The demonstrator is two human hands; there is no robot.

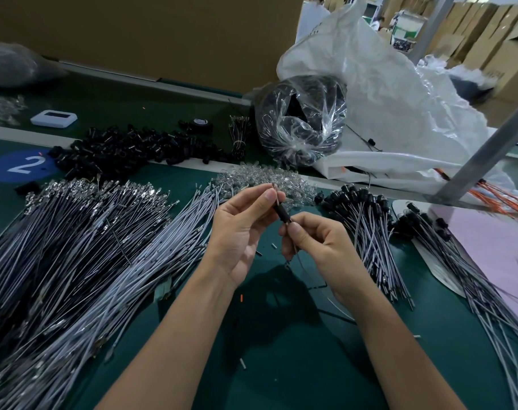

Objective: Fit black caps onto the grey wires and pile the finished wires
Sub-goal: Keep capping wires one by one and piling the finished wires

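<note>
Left hand (243, 229) raised, thumb and forefinger pinching the upper end of one grey wire (278, 199); right hand (317, 244) just beside it, thumb and forefinger pinching the same wire below; black cap (282, 213) threaded on the wire between the two pinches, tilted up toward the left fingertips; the wire's tail hangs under the right hand toward the green mat (281, 365). Step in hand looks like seating the cap; best done with the short span between the pinches held taut and straight, the cap slid along the wire's own line, not levered sideways; whether it has seated cannot be told from here. Just right of the right hand, the pile of finished wires (367, 229), caps at the far end; the done wire probably goes there, caps aligned. Left of the left hand, the uncapped wires (104, 247); beyond them, loose caps (127, 152).
</note>
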